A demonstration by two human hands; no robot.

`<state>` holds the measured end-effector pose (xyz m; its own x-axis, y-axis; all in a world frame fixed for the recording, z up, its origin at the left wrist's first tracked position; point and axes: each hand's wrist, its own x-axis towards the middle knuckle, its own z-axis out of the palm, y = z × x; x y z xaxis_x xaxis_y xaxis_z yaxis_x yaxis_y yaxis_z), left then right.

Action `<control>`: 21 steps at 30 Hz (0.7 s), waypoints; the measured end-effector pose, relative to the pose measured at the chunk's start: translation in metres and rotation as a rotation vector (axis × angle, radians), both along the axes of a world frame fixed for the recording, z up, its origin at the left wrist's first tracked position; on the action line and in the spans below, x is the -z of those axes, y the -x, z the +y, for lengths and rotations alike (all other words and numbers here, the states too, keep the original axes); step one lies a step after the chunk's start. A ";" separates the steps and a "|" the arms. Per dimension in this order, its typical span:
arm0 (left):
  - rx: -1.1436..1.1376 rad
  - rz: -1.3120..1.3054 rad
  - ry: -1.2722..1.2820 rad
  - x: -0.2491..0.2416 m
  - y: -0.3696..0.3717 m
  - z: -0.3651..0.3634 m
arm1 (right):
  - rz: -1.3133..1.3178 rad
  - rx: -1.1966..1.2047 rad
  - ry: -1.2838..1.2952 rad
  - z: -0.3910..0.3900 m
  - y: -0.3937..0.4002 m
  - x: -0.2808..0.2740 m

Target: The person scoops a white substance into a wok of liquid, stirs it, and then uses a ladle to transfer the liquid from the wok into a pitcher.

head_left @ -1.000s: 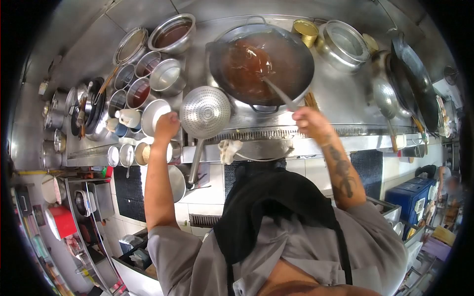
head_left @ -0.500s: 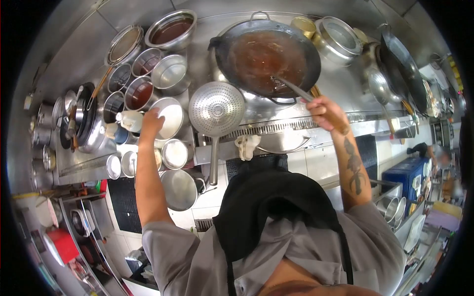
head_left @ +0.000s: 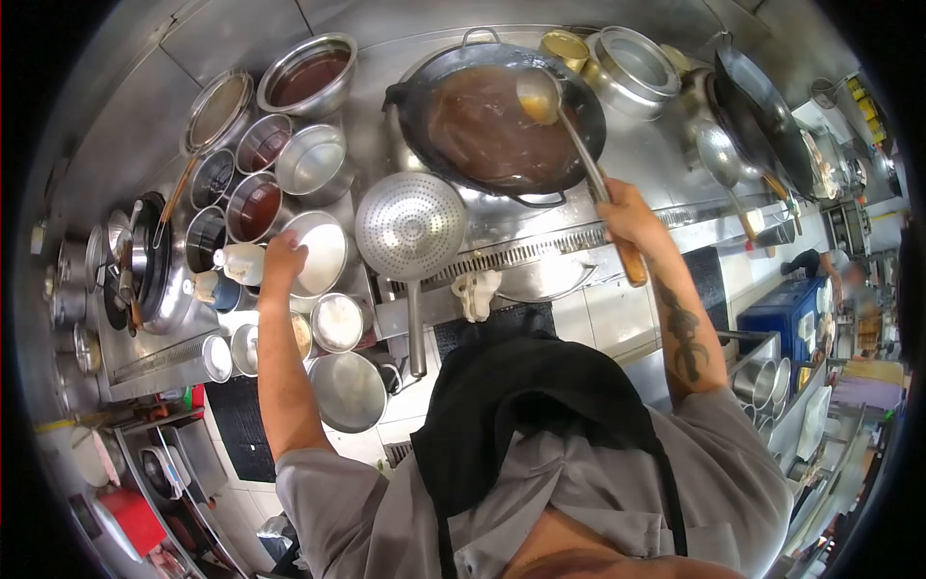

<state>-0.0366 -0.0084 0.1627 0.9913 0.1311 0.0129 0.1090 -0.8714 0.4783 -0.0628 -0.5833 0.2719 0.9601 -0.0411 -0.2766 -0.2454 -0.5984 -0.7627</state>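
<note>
My right hand (head_left: 634, 214) is wrapped round the wooden-ended handle of a ladle (head_left: 581, 147). The ladle's bowl, wet with brown liquid, hangs over the right part of a black wok (head_left: 405, 145). Dark brown liquid (head_left: 492, 130) fills much of that wok. On the left, my left hand (head_left: 284, 258) is closed at the near-left rim of a metal pot with white contents (head_left: 320, 253). A white squeeze bottle (head_left: 241, 262) stands right beside these fingers. Whether they grip the rim or something else is hidden. A perforated strainer (head_left: 410, 227) lies between my hands.
Metal pots with red-brown liquid (head_left: 255, 207) stand on the left, with a large bowl (head_left: 309, 72) behind. Stacked pots (head_left: 632, 72) and another black wok (head_left: 762, 116) occupy the right. A white cloth (head_left: 476, 294) hangs at the front edge. Another person (head_left: 837, 265) is far right.
The ladle's bowl has come up out of the brown liquid and moved toward the wok's far right. My right hand's hold has turned on the handle. My left hand stays at the pot.
</note>
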 end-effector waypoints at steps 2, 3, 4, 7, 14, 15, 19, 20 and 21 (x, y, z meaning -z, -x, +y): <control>0.027 -0.014 -0.013 0.006 -0.001 0.003 | -0.022 -0.011 0.027 0.009 0.000 0.013; 0.036 -0.008 -0.016 0.000 0.001 -0.002 | -0.033 -0.019 0.040 0.018 0.002 0.016; 0.044 -0.003 -0.019 -0.004 0.003 -0.003 | 0.137 0.068 -0.026 0.047 0.014 -0.025; 0.090 -0.070 0.051 0.001 0.007 0.002 | 0.271 0.134 -0.375 0.030 0.001 0.011; 0.050 0.006 0.103 -0.009 0.014 0.009 | 0.616 0.080 -1.380 -0.015 -0.002 -0.025; 0.028 0.043 0.122 -0.011 0.014 0.010 | 0.607 0.065 -1.361 -0.016 0.001 -0.029; 0.033 0.118 0.072 -0.005 0.010 0.023 | 0.309 0.153 -0.806 -0.001 0.019 -0.069; 0.033 0.104 0.079 -0.004 0.009 0.024 | 0.271 0.157 -0.744 0.000 0.019 -0.073; 0.032 0.090 0.085 -0.004 0.009 0.024 | 0.234 0.162 -0.682 0.001 0.018 -0.076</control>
